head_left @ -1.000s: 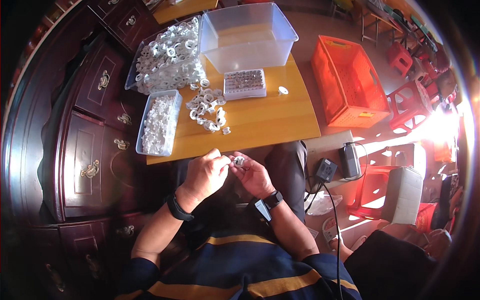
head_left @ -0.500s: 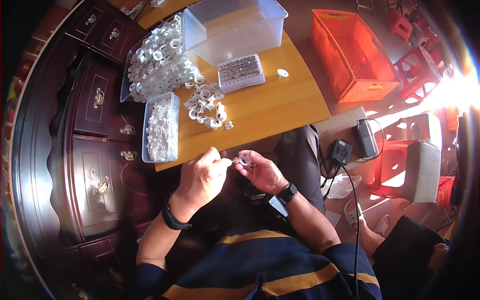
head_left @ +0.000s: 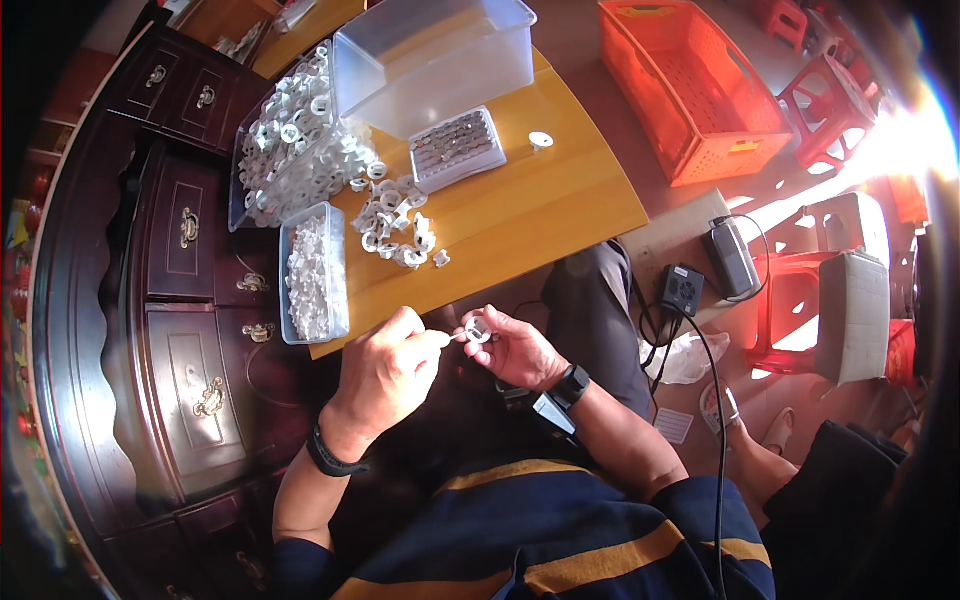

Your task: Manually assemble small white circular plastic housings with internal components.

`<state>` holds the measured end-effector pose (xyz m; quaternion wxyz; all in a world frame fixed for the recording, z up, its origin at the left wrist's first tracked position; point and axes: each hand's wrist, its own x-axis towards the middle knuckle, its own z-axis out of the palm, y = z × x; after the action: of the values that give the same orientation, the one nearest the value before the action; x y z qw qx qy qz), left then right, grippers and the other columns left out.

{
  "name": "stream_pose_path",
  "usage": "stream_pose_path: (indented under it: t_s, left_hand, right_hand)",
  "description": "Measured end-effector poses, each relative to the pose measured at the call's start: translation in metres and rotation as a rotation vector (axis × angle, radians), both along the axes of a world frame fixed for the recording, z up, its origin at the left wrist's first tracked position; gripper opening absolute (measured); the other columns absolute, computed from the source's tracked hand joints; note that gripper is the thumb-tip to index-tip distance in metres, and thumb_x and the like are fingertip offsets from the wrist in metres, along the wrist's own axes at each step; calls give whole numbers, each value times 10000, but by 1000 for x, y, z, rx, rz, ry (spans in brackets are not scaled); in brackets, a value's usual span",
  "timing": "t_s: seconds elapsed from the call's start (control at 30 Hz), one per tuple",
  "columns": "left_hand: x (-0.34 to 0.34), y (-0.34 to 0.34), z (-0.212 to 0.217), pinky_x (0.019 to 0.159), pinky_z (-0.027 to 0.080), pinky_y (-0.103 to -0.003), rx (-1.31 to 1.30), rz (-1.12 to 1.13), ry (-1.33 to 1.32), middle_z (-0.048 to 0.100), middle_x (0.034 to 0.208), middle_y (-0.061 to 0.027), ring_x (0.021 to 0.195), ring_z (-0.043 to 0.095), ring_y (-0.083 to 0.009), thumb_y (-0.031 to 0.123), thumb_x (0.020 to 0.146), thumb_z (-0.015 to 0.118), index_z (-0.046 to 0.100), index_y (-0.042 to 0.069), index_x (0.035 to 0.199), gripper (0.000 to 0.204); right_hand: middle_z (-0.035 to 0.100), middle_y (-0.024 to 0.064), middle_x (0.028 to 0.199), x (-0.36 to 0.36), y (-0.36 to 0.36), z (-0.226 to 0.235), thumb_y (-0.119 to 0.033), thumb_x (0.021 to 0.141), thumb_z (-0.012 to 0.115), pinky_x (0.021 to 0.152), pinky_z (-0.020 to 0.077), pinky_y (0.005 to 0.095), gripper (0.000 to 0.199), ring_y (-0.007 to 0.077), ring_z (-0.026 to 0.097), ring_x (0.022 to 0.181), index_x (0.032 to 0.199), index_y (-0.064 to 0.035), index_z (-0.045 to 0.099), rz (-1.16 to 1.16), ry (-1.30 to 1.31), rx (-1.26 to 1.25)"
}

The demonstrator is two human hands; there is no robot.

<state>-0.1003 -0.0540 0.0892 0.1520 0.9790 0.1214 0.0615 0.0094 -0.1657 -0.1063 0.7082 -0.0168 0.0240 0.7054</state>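
- The right hand (head_left: 515, 350) grips a small white ring-shaped part (head_left: 478, 330) between thumb and fingertips, just below the near edge of the yellow table (head_left: 540, 210) and above the person's lap.
- The left hand (head_left: 385, 375) is closed around a thin white pin-like piece (head_left: 452, 338); its tip touches, or almost touches, the ring-shaped part. Which of the two applies cannot be told.
- Both hands meet at the centre of the view, close together. Each wrist carries a dark band.
- A loose heap of white rings (head_left: 395, 220) lies on the table, well apart from the hands, toward the table's far left side.
- A narrow clear tray (head_left: 312, 272) filled with small white pieces sits at the table's near left corner, closest to the left hand.
- A larger clear tray (head_left: 290, 140) piled with white rings stands behind the narrow tray.
- A small grey box (head_left: 458, 148) holding rows of tiny metal parts stands to the right of the heap.
- A big clear tub (head_left: 430, 55) stands at the far edge of the table, behind the grey box.
- A single white disc (head_left: 541, 140) lies alone on the table, to the right of the grey box.
- A dark wooden cabinet (head_left: 180, 300) with brass handles stands along the left side of the table.
- An orange crate (head_left: 690, 90) sits on the floor to the right of the table.
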Motion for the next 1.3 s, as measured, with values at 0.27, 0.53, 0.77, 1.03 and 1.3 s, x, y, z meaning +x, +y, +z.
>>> stream_pose_path:
  t_s: [0.27,0.53,0.77,1.03,1.3]
  left_hand:
    - [6,0,7,576,511,-363,14,-14,51,585,782,-65,644,627,-250,15,777,700,727,91,896,144]
    - [6,5,5,567,504,-370,-56,-11,81,595,771,-82,635,622,-265,27,785,688,714,79,883,113]
    - [0,7,-2,547,492,-372,-75,4,81,599,728,-95,612,621,-283,41,808,679,715,75,880,88]
    - [4,22,-18,572,504,-400,-111,10,138,631,707,-114,623,635,-311,72,811,670,723,70,833,57]
    - [19,59,-31,654,527,-284,-490,69,377,718,729,-65,675,673,-120,115,825,673,744,48,857,103]
  right_hand:
    - [685,147,1085,0,0,2,-293,1000,586,824,576,285,353,210,694,925,1178,12,586,-4,-28,-3]
    - [684,134,1077,-1,0,3,-289,995,595,826,574,287,348,212,691,929,1176,8,589,-9,-58,1]
    - [667,127,1107,-2,0,5,-285,999,591,864,562,299,337,213,677,971,1183,-3,586,-11,-79,-52]
    - [659,111,1101,-7,-2,2,-293,1018,558,880,545,299,326,187,655,970,1181,-14,596,-35,-147,-86]
    - [675,92,1028,-9,-2,3,-345,1025,536,795,523,266,361,142,624,875,1173,-23,604,-15,-203,-113]
